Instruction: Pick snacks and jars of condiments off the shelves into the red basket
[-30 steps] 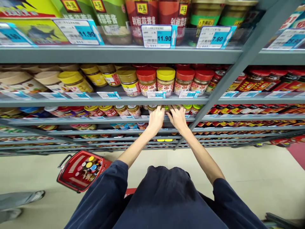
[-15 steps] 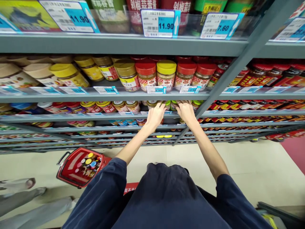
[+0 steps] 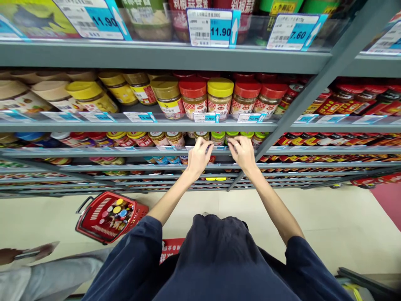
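My left hand (image 3: 199, 155) is in front of the third shelf down, fingers bent and apart, with nothing visible in it. Just behind its fingertips stand a gold-lidded jar (image 3: 202, 135) and a green-lidded jar (image 3: 218, 137). To the right, my right hand (image 3: 243, 154) is also bent with its fingers apart and looks bare. It partly covers another green-lidded jar (image 3: 248, 134). Between the hands a further green-lidded jar (image 3: 231, 135) sits farther back. Both hands are slightly in front of the shelf edge (image 3: 216, 153).
Above the hands, a shelf holds red- and yellow-lidded jars (image 3: 219, 96). A grey upright post (image 3: 300, 94) slants past on the right. On the floor at left stands a red basket (image 3: 108, 217) containing several jars. Another person's legs (image 3: 59, 274) are at lower left.
Both hands have drawn back from the jars to in front of the shelf edge, after moving apart. The green-lidded jars show more now. Another person has come closer at lower left.
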Action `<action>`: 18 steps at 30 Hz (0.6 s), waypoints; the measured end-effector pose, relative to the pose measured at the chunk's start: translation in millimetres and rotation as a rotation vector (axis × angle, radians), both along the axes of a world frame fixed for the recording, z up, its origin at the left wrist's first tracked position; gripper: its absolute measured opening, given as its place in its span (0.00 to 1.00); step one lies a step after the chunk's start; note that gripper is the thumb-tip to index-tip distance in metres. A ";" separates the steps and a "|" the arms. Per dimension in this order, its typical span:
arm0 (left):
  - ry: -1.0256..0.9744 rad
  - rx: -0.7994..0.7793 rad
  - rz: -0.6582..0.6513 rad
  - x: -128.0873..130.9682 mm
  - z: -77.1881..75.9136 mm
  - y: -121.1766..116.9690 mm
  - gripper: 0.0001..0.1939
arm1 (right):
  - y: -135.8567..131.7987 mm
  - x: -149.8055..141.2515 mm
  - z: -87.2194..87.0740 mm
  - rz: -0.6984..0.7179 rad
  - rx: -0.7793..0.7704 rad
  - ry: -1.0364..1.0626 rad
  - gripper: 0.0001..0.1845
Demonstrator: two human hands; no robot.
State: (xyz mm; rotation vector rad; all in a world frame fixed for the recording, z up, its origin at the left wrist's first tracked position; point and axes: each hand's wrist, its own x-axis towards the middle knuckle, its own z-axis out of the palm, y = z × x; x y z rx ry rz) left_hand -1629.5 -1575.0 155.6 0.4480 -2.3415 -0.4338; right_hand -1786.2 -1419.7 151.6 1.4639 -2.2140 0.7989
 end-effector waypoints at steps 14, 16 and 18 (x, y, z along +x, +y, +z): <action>-0.263 0.004 0.012 -2.4 -5.5 -13.8 0.12 | -6.4 -5.2 -12.3 0.071 0.143 -0.090 0.16; -0.277 -0.006 0.008 -2.8 -3.7 -14.8 0.12 | -5.7 -5.1 -12.1 0.078 0.146 -0.091 0.15; -0.300 -0.012 0.010 -3.5 -2.8 -15.1 0.12 | -5.5 -4.9 -12.4 0.083 0.151 -0.096 0.14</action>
